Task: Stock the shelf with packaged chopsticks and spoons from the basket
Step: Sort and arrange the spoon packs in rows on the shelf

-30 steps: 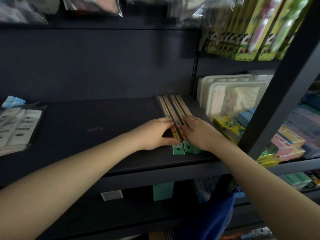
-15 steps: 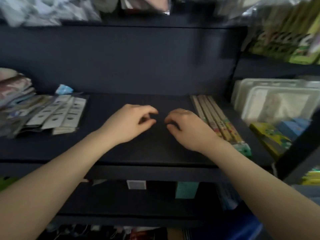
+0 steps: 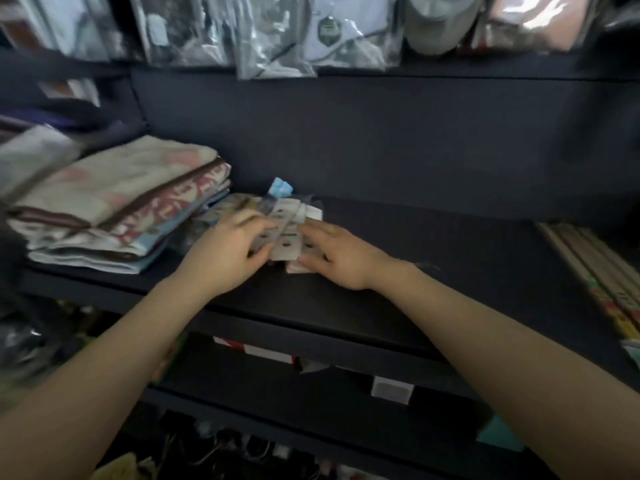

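Both hands are resting on a small pile of white-carded packets [image 3: 289,233] lying flat on the dark shelf [image 3: 433,258], a little toward ten o'clock of the picture's middle. The left hand [image 3: 227,252] is lying on the pile's left side, its fingers spread over the cards and its thumb pressing in at the near edge. The right hand [image 3: 341,254] is sitting on the right side, fingers curving over the cards' right edge, thumb tucked against the near corner; a ring is showing on one finger. So both hands are clasping the pile between them, though the blur is keeping me from telling how firmly. Whether the packets are holding spoons I cannot tell; only dark oval cut-outs are showing on the cards.

A blue scrap of packaging [image 3: 280,187] is poking up just behind the pile, at its twelve o'clock. At nine o'clock from the hands, a stack of folded cloths [image 3: 117,206] is sitting close beside the packets. The packaged chopsticks [image 3: 599,271] are lying well apart, out at three o'clock on the same shelf, running front to back. Clear-bagged goods [image 3: 277,32] are hanging along the top, at twelve o'clock.
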### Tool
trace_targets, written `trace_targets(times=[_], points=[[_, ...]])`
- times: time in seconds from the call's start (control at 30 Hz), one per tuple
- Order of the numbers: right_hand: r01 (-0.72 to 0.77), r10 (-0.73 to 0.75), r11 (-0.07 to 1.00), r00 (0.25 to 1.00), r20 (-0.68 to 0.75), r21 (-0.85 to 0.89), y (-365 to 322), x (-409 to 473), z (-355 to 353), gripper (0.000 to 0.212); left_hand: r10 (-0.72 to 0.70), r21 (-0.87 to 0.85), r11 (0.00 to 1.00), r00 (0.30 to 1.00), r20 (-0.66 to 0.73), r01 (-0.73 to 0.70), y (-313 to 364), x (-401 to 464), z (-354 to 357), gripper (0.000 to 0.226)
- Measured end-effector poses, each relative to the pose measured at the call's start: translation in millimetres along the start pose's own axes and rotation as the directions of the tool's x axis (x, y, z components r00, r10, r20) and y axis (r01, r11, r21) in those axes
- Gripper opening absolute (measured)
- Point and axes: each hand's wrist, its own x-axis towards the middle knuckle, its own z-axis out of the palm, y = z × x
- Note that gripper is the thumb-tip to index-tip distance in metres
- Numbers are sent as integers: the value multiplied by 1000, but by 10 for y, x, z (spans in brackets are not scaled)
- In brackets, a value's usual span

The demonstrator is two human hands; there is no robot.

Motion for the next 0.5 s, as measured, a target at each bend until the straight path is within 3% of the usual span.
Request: trace_targets(times=[0.17, 0.3, 0.4, 0.5], points=[[-85, 84, 995, 996, -28, -43, -162, 459, 65, 52, -92, 41, 995, 990, 105, 88, -467, 43, -49, 65], [-69, 71, 987, 997, 4, -146, -307, 700, 105, 53, -201, 8, 979, 953, 227, 204, -690, 134, -29, 68], [-88, 101, 984, 992, 72, -158, -379, 777, 117, 53, -182, -35, 979, 939, 291, 200, -716, 139, -13, 80], [-111, 114, 978, 993, 7, -177, -373, 716, 120, 52, -111, -44, 991, 950, 291, 129, -689, 81, -2, 83]])
